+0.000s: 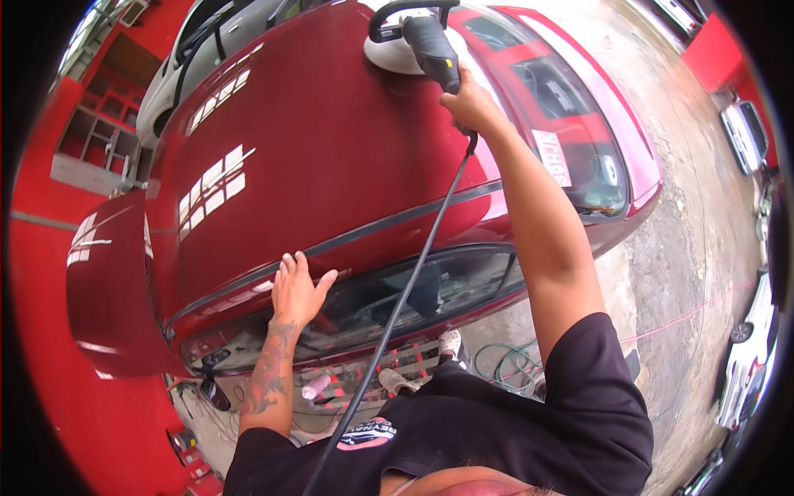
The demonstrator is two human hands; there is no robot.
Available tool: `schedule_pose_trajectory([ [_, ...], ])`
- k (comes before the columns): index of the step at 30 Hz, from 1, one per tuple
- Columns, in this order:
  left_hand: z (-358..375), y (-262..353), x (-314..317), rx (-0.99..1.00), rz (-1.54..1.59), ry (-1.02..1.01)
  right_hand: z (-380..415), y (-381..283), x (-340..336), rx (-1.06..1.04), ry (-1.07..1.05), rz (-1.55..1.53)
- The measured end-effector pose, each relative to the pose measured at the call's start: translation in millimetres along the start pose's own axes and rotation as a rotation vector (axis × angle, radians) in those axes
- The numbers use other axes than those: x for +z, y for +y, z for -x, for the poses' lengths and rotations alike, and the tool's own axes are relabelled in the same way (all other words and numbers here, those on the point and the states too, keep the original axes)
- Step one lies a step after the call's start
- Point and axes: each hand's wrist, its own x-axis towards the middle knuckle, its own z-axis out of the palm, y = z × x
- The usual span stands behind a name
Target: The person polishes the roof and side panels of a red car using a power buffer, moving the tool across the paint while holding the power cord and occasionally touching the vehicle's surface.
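My right hand (477,101) is wrapped round the rear grip of a black car polisher (430,45), arm stretched far out. The polisher's round white pad (395,56) rests on the dark red car roof (322,124), near the rear window; its underside is hidden. A black power cord (413,281) runs from the grip down past my chest. My left hand (298,289) lies open at the roof's near edge, fingers extended and thumb apart, above the side windows (447,281).
My shoes (397,380) stand on a slatted platform (413,355) beside the car. A bottle (315,386) and a coiled green hose (504,364) are nearby. The red car's door (107,281) stands open at left. A white car (194,62) is parked beyond.
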Motion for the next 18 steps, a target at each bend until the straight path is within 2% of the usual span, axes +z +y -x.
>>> schedule_pose_trajectory([
  [3, 1, 2, -24, -0.029, 0.035, -0.073, 10, -9, 34, -0.096, -0.027, 0.07],
  [5, -1, 2, -29, 0.009, 0.08, -0.003, 26, -16, 53, -0.202, -0.025, 0.119],
  [8, -4, 18, -60, 0.014, 0.267, 0.113, 69, -34, 64, -0.208, -0.14, 0.072],
  [9, -6, 24, -74, 0.011, 0.358, 0.187, 80, -35, 72, -0.24, -0.153, 0.067],
  [11, -30, 9, -81, 0.141, 0.473, 0.461, 111, -32, 82, -0.275, -0.183, 0.062],
  [13, -70, -1, -95, 0.213, 0.469, 0.654, 143, -29, 78, -0.272, -0.23, 0.058],
  [16, -110, 8, -119, 0.3, 0.391, 0.682, 186, -14, 69, -0.293, -0.273, -0.001],
  [18, -120, 26, -128, 0.329, 0.48, 0.589, 208, -6, 70, -0.301, -0.274, 0.003],
])
